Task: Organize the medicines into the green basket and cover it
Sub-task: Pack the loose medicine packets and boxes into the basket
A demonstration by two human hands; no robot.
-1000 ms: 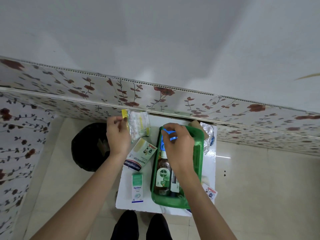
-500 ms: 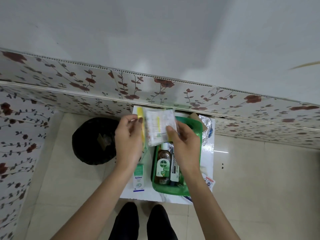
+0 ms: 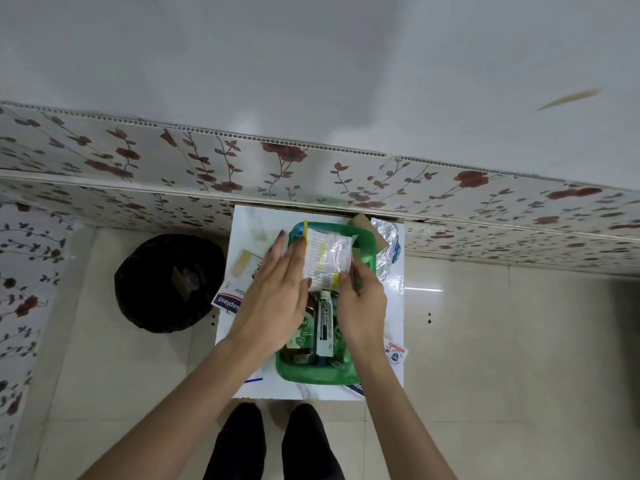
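Overhead, from the head camera, both hands meet above the green basket (image 3: 367, 247) on the table (image 3: 242, 216). Right hand (image 3: 363, 308) pinches the near edge of a clear packet (image 3: 327, 256); left hand (image 3: 277, 299) lies flat, fingers splayed, holding nothing. Likely light, crinkly and slippery, so the sealed edges give the surest hold. Beneath it, 1 brown bottle (image 3: 300, 336) and 1 tube (image 3: 325, 329) lie in the basket.

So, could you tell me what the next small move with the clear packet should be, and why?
Probably lower the clear packet into the far end of the green basket and let go. Both the right hand and the left hand hold it just above that end, while the Dettol bottle and Cipladine tube fill the near part.
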